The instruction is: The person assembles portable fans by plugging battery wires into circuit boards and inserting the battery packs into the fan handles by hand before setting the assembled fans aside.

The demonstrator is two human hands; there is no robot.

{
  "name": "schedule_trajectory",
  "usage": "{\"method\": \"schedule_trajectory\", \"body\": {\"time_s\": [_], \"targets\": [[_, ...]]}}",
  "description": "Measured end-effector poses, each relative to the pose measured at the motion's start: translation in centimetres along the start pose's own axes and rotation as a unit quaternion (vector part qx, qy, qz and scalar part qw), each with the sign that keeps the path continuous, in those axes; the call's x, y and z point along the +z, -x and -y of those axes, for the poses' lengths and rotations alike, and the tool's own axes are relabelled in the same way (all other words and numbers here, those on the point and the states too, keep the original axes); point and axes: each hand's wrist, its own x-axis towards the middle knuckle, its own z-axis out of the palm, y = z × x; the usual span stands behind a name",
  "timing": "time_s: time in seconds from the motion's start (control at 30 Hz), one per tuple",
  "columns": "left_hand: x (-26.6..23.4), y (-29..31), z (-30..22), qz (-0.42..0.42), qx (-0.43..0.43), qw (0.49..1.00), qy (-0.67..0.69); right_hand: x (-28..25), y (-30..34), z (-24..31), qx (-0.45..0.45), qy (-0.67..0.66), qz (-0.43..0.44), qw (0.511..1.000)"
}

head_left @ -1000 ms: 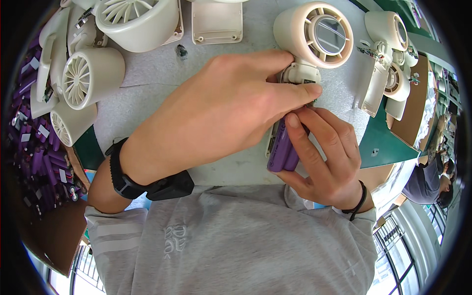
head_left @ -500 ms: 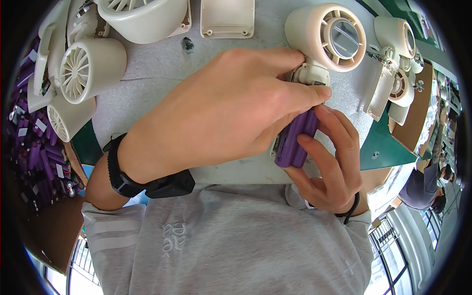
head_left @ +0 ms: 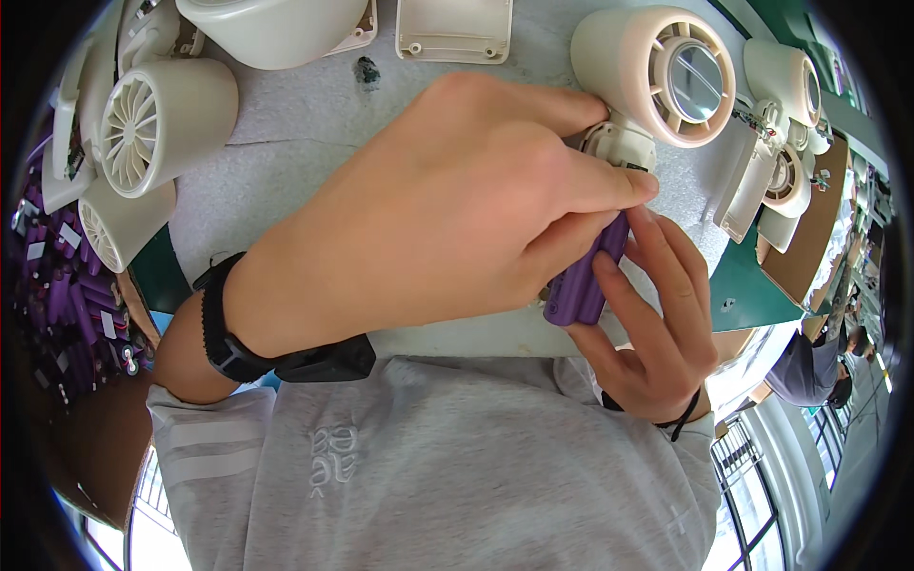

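Observation:
A cream handheld fan [head_left: 619, 71] lies with its round grille turned to the right and its neck toward me. My left hand [head_left: 466, 205] is closed around the neck and handle, thumb and forefinger pressed together just below the head. Most of the handle is hidden beneath that hand. At the handle, a purple battery pack [head_left: 576, 293] of joined cylinders sits partly under my left fingers. My right hand [head_left: 662, 314] grips the pack from the right, fingertips along its side and thumb by its lower end. How the pack sits against the handle is hidden.
Cream fan heads [head_left: 171, 124] crowd the table's left side, beside a box of purple battery packs [head_left: 67, 295]. A cream cover [head_left: 452, 33] lies at the far edge. On the right are more opened fans [head_left: 785, 81], a cardboard box [head_left: 809, 219] and, farther off, a person [head_left: 809, 366].
The fan, the battery pack and both hands appear slightly farther right, while the left-hand parts shift a little left and up. Both hands keep their grips.

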Motion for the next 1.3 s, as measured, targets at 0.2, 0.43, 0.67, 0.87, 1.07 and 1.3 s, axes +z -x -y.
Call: {"method": "schedule_trajectory", "body": {"time_s": [0.2, 0.43, 0.67, 0.87, 1.07, 1.3], "targets": [[-0.5, -0.1, 0.0, 0.024, -0.024, 0.999, 0.028, 0.6, -0.2, -0.3, -0.005, -0.031, -0.028, 0.999], [-1.0, -0.3, 0.3, 0.068, -0.052, 0.996, 0.038, 0.8, -0.5, -0.6, 0.017, -0.098, -0.051, 0.994], [-0.7, -0.2, 0.5, 0.05, -0.057, 0.995, 0.072, 0.9, -0.6, -1.1, 0.015, -0.149, -0.051, 0.987], [-0.8, -0.4, 0.6, 0.064, -0.053, 0.993, 0.08, 1.2, -0.1, -2.0, -0.021, -0.162, -0.053, 0.985], [-0.6, -0.2, 0.4, 0.045, -0.058, 0.993, 0.093, 1.8, 0.1, -1.9, -0.033, -0.178, -0.085, 0.98], [-0.3, -0.2, 0.7, 0.014, -0.043, 0.99, 0.132, 0.6, 0.4, -1.4, 0.032, -0.167, 0.001, 0.985]]}}
